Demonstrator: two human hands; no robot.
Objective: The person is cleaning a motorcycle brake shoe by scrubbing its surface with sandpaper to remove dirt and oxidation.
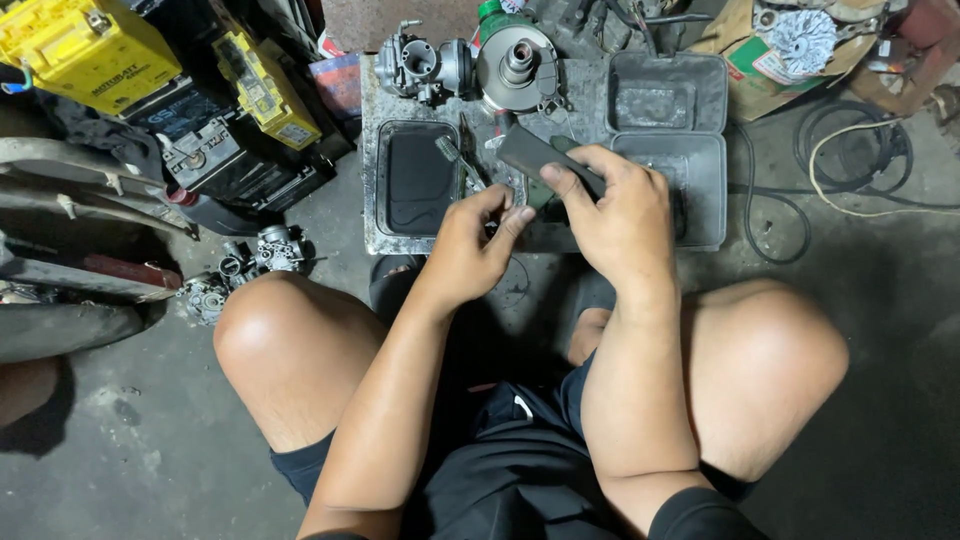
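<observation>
A person sits low on a stained concrete floor point(140, 440), knees spread, looking down at both bare hands over a scuffed metal worktop point(372, 150). On it, from largest to smallest, lie an open grey plastic case point(668, 140) of two shallow halves at the right, a dark rectangular tray point(418, 180) of black liquid at the left, a round pulley-like engine part point(515, 62) at the far edge, and a carburettor point(410, 62) beside it. Yellow-topped batteries point(90, 55) are stacked off to the far left, with a second carburettor point(275, 250) on the floor near the left knee, and black and pale cables point(850, 160) are coiled to the right.

The right hand point(625, 220) is clenched around a flat dark rectangular block point(535, 155), held tilted just above the worktop between tray and case. The left hand point(475, 245) sits just beside it, fingers point(510, 222) pinched together on something too small and too hidden to identify (possibly a small fitting). A small brush point(452, 155) rests on the tray's right rim.

Judging by the pose, doing this well means keeping the block steady in the right hand, holding the pinched piece low over the worktop so nothing drops to the floor, and moving the left fingers slowly and squarely.
</observation>
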